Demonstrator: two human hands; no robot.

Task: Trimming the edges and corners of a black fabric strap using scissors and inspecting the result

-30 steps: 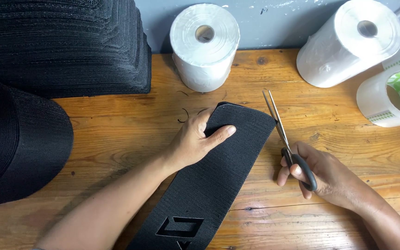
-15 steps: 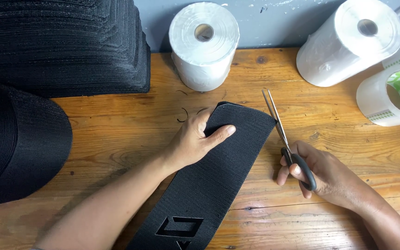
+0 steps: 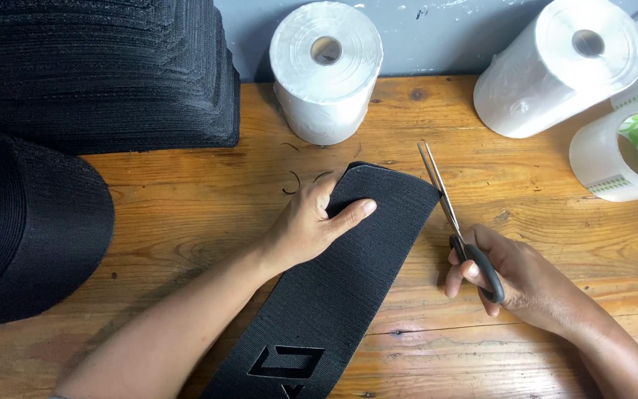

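A long black strip of woven fabric (image 3: 341,295) lies flat on the wooden table (image 3: 186,199), its long axis running on a diagonal from the lower middle of the view up toward the right, so that its rounded upper end points at the far right part of the table, between the two nearer white rolls. Near its lower end a four-sided hole is cut through it, showing the wood beneath. The left hand (image 3: 311,222) lies palm down on the upper part of the strip, fingers spread and flat, the thumb stretched along the fabric toward the strip's right edge; it presses rather than grasps, closed on nothing. The right hand (image 3: 515,277) rests on the table just right of the strip, its fingers curled through the black loops of a pair of scissors (image 3: 455,218). The scissors' slim metal blades are shut together and point away from the person, tilted slightly left, lying right beside the strip's upper right edge; whether the steel touches the fabric cannot be told. A few short black thread clippings (image 3: 293,185) lie on the wood beside the left hand's fingers. Behind stand a white roll of thin material (image 3: 326,74) on end, a second white roll (image 3: 555,70) leaning, and a roll of clear tape (image 3: 625,151). A tall stack of black fabric pieces (image 3: 97,74) fills the far left.
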